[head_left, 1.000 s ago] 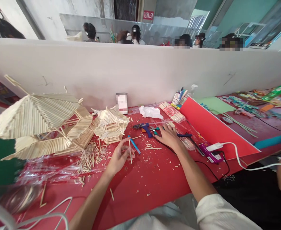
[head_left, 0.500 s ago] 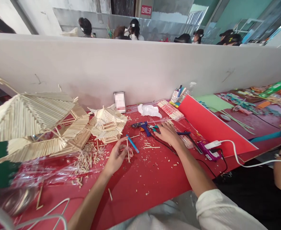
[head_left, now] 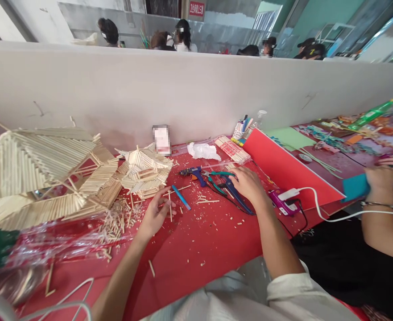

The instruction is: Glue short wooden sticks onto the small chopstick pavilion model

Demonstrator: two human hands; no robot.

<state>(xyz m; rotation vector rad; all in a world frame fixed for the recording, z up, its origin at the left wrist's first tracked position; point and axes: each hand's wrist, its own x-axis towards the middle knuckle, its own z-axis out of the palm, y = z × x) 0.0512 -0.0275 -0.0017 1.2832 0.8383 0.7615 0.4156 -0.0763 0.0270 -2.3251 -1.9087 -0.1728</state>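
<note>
My left hand (head_left: 153, 218) is pinching a thin wooden stick (head_left: 170, 207), held nearly upright just above the red table. Close to its right lies a blue stick (head_left: 181, 197). My right hand (head_left: 249, 183) has its fingers closed at the end of one handle of the green-handled pliers (head_left: 217, 185), whose handles are spread apart. A dark blue handled tool (head_left: 239, 197) lies under and beside that hand. Left of the pliers is a blue glue gun (head_left: 196, 173). A small stick-built pavilion (head_left: 146, 171) stands beyond my left hand.
A larger stick-built pavilion (head_left: 42, 160) fills the left, with plastic wrap (head_left: 59, 240) and stick scraps in front. At right are a bundle of sticks (head_left: 233, 149), a red board (head_left: 290, 167) and a purple power block (head_left: 283, 203). Another person's hand (head_left: 380, 183) is at far right.
My right hand has shifted slightly right, and the pliers now show spread handles beside its fingers. My left hand still holds the stick. The view has moved a little.
</note>
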